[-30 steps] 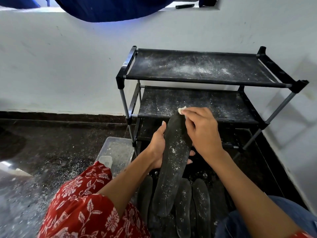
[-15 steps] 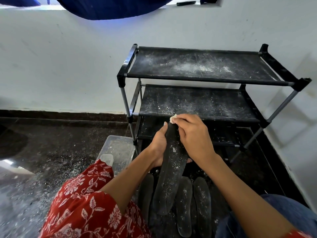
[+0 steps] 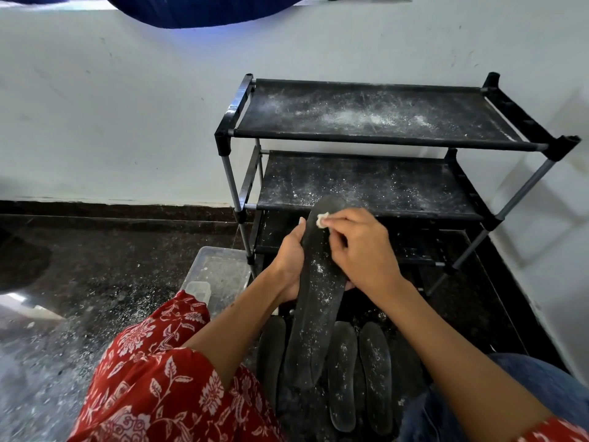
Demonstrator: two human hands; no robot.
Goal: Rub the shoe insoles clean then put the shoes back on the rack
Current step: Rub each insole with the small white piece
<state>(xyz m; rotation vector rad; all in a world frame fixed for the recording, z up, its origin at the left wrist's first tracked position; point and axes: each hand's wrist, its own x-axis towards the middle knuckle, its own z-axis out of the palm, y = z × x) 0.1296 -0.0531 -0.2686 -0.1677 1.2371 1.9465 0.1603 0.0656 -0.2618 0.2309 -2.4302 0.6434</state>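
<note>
Step in hand: rubbing insole, judged early in task.

Left hand (image 3: 288, 260) grips dark insole (image 3: 314, 301) at mid-length, held frame centre, toe toward 12 o'clock.

Right hand (image 3: 358, 250) pinches small white wad (image 3: 322, 220) against toe end.

Next likely: rub down speckled length.

Insole flat, matte, flexible-looking, white-dusted.

Three more insoles (image 3: 342, 374) on floor at 6 o'clock.

Shoe rack (image 3: 382, 140) at 1 o'clock: black fabric shelves, metal tubes, powder-flecked.

No shoes visible.

**Two hands close together**

Both bare arms reach forward from the bottom of the view. The left hand (image 3: 288, 260) is turned on its side with the thumb pointing up, and its fingers (image 3: 349, 286) curl round from behind to hold. The right hand (image 3: 360, 250) is palm down, just beside the left. Its fingertips (image 3: 326, 222) are bunched together, pinching something small and white.
</note>
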